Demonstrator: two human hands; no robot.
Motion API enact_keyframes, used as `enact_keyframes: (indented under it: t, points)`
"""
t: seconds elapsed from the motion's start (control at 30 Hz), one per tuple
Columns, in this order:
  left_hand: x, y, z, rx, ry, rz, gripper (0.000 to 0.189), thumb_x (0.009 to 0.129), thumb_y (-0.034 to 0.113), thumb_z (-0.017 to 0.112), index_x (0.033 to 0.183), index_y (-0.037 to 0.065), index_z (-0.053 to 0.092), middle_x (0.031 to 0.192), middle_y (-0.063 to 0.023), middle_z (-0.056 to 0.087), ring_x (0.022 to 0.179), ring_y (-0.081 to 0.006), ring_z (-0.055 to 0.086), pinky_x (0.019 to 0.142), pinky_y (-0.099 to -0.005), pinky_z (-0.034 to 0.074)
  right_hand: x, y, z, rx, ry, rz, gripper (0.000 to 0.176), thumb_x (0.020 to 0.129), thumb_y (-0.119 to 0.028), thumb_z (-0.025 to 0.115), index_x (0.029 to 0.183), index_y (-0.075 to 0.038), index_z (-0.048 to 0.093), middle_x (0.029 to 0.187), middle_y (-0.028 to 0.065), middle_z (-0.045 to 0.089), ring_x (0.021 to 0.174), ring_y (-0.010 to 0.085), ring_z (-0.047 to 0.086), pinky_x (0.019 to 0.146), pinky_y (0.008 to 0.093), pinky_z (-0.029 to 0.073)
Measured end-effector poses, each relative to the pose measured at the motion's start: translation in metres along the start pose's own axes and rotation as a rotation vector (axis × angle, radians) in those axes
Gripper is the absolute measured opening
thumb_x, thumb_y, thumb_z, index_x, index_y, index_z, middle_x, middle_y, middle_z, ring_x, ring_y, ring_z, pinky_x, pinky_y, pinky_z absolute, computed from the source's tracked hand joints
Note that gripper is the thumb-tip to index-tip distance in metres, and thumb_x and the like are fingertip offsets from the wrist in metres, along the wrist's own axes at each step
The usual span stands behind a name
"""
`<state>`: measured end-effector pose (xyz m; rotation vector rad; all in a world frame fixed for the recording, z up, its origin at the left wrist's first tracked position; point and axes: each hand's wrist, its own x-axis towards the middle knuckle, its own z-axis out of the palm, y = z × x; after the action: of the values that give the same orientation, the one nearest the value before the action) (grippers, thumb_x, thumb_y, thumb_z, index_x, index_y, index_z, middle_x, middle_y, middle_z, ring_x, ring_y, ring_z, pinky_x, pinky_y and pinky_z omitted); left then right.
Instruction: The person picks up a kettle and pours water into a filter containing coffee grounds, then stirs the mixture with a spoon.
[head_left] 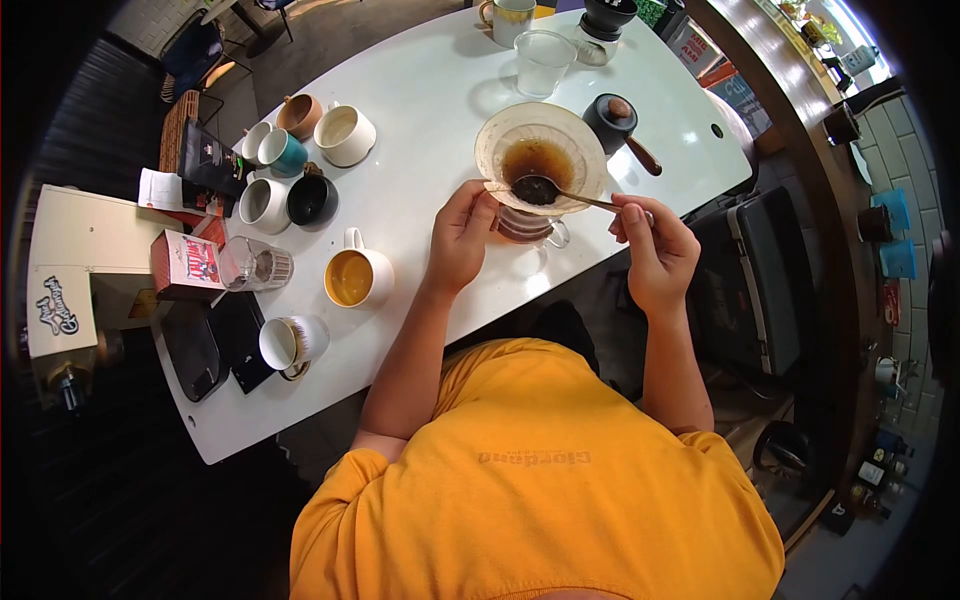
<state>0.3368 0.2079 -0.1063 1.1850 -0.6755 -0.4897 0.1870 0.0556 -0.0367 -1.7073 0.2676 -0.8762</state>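
A paper coffee filter (491,140) sits in a dripper over a glass server (522,226), with dark wet coffee grounds (534,188) and brown stain inside. My left hand (462,236) is closed at the filter's near left edge, thumb and fingers pinching the rim. Between the fingertips of my right hand (656,250) is the handle of a spoon (592,202). The spoon crosses the filter's right rim, and its bowl dips into the grounds. Just right of the filter stands a black pot (609,118) with a wooden knob and handle.
Several cups, including a white mug (347,136) and a yellow-lined cup (372,278), stand left on the white table (430,130). A clear plastic cup (544,64) is behind the filter. A ribbed glass (256,264), red-white box (187,262) and black tray (192,345) lie far left.
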Motion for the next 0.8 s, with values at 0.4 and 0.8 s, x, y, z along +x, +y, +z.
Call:
enact_keyframes:
  t: [0.4, 0.8]
  points:
    - [0.000, 0.000, 0.000, -0.018, 0.003, 0.003, 0.018, 0.098, 0.015, 0.046, 0.103, 0.000, 0.056, 0.079, 0.0033, 0.051, 0.072, -0.0050, 0.043, 0.067, -0.0200, 0.039, 0.002, 0.000, 0.005, 0.013, 0.149, -0.034, 0.017, 0.091, -0.004, 0.057, 0.103, 0.006, 0.064, 0.088, 0.0077, 0.065, 0.073, 0.0089, 0.061, 0.065, 0.0194, 0.047]
    - [0.000, 0.002, 0.002, -0.020, 0.008, -0.006, 0.018, 0.098, 0.015, 0.047, 0.101, 0.000, 0.057, 0.079, 0.0033, 0.051, 0.072, -0.0049, 0.043, 0.067, -0.0200, 0.039, 0.009, -0.008, -0.004, -0.256, -0.013, -0.313, 0.014, 0.083, 0.007, 0.060, 0.096, 0.006, 0.066, 0.084, 0.0131, 0.065, 0.070, 0.0146, 0.062, 0.064, 0.0224, 0.048]
